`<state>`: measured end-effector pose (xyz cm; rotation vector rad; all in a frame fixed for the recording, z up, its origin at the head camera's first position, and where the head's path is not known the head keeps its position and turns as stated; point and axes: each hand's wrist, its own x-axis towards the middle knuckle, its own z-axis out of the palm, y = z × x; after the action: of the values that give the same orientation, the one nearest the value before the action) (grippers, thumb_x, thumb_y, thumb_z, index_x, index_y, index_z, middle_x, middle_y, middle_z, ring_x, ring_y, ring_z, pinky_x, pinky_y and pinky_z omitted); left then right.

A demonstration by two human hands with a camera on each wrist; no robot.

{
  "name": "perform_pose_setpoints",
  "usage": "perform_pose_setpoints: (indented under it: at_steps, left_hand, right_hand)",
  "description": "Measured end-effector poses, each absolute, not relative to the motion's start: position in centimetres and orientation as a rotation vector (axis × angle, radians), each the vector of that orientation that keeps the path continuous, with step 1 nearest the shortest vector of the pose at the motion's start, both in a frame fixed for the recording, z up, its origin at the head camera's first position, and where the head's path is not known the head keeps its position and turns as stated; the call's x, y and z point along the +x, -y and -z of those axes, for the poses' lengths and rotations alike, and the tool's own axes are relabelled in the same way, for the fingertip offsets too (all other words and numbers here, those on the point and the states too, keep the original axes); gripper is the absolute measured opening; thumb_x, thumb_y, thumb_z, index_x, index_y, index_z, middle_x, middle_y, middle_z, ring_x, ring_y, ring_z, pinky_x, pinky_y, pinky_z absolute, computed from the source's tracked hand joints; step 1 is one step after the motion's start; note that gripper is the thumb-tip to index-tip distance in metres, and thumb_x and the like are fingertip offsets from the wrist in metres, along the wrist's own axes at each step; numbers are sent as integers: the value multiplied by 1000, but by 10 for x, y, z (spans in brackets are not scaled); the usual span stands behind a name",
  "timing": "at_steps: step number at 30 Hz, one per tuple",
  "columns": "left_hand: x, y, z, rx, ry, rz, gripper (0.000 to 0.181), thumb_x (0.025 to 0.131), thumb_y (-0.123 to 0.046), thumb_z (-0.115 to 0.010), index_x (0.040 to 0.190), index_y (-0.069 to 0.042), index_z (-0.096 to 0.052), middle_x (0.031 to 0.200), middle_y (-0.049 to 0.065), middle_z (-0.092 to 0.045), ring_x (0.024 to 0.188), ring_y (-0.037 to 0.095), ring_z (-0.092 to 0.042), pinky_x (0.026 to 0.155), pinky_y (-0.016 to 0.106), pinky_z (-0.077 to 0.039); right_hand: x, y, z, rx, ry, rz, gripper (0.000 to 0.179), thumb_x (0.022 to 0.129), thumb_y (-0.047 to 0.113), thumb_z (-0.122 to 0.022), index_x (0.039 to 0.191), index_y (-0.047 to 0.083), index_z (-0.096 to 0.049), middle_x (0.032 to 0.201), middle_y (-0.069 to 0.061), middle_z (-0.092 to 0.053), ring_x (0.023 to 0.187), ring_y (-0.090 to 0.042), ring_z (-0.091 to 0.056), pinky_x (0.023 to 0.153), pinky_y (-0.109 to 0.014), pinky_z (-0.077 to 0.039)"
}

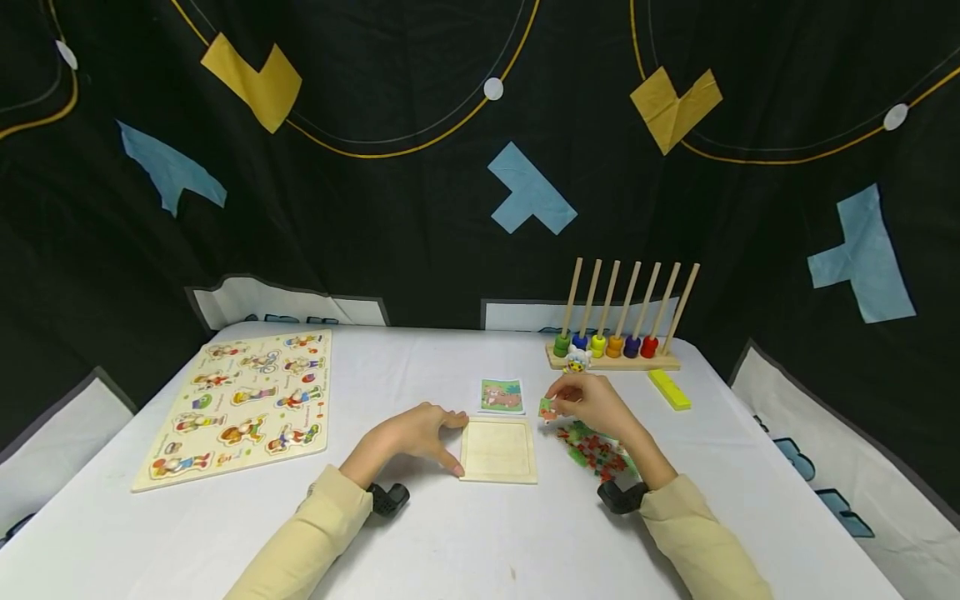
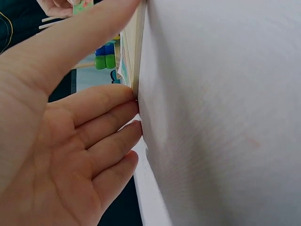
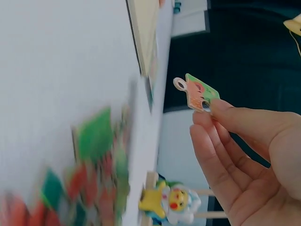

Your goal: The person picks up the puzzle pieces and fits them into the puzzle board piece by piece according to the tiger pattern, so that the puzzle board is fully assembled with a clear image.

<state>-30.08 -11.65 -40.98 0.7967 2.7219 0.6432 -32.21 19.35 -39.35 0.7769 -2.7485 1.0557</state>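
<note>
My right hand (image 1: 592, 402) pinches a small jigsaw puzzle piece (image 3: 200, 92) between thumb and fingertips, raised off the table. The piece is green and orange with a rounded tab. Below that hand lies a heap of loose puzzle pieces (image 1: 597, 452), mostly red and green. My left hand (image 1: 420, 433) rests at the left side of a shallow wooden puzzle tray (image 1: 498, 481), thumb by its near corner and fingertips by its far corner. In the left wrist view the fingers (image 2: 113, 136) are fairly straight against the edge. Behind the tray lies a picture card (image 1: 501, 397) with a bear.
At the left lies a large wooden picture board (image 1: 232, 400). A peg stand (image 1: 615, 360) with coloured beads stands at the back right, a small toy figure (image 1: 577, 359) in front of it. Beside them is a yellow block (image 1: 669, 389). Dark cloth (image 1: 420, 250) hangs behind the table.
</note>
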Motion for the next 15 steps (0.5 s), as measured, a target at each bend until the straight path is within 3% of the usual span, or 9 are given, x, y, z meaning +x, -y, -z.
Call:
perform_pose_setpoints:
  at_steps: [15]
  left_hand:
    - [-300,116,409,774,-2721,-641,88,62,-41,-89,135,-5,-56,141,9,-49,135,31,-39,110,45,-32]
  right_hand:
    - [-329,-147,409,869,2773,-1283,7,88,5,-69,95,7,-71,83,-2,-67,66,-15,-65,59,-30,-55]
